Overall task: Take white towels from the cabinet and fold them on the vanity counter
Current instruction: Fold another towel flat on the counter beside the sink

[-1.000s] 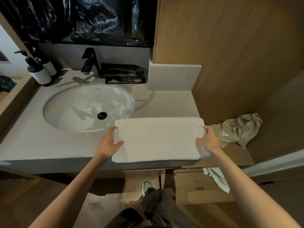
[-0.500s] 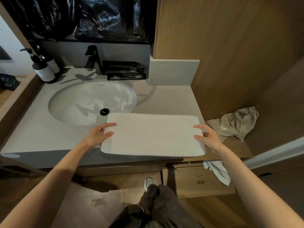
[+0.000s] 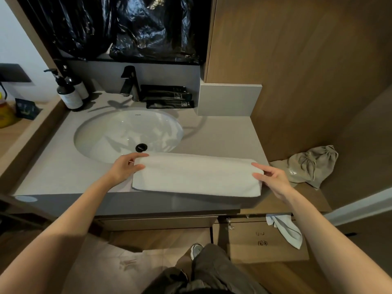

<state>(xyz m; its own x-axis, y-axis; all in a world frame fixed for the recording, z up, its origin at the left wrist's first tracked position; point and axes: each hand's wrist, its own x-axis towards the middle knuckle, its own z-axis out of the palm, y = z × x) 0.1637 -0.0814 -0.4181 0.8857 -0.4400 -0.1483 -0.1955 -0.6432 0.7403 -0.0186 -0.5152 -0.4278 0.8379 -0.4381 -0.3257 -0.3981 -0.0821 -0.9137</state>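
Lengthwise, the folded towel (image 3: 197, 175) lies on the counter (image 3: 222, 136) between both grips: left hand (image 3: 123, 168) and right hand (image 3: 275, 179) each pinch one end, thumb against fingers (image 3: 137, 155). Soft, light and limp, it would likely sag mid-span; end corners suit holding. Beyond the left grip, the sink (image 3: 118, 132) shows only its drain (image 3: 141, 147); below the right grip, a cloth (image 3: 286, 230) hangs from the cabinet (image 3: 261, 251).

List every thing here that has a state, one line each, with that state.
Towel: folded into a long band, lying on the counter.
Left hand: pinches the towel's left end.
Right hand: pinches the towel's right end.
Tap: no water running.
Sink: no water in it.
Cloth bag: drawn shut, lying down.
Pump bottles: upright.
White cloth: unfolded, hanging below the counter.
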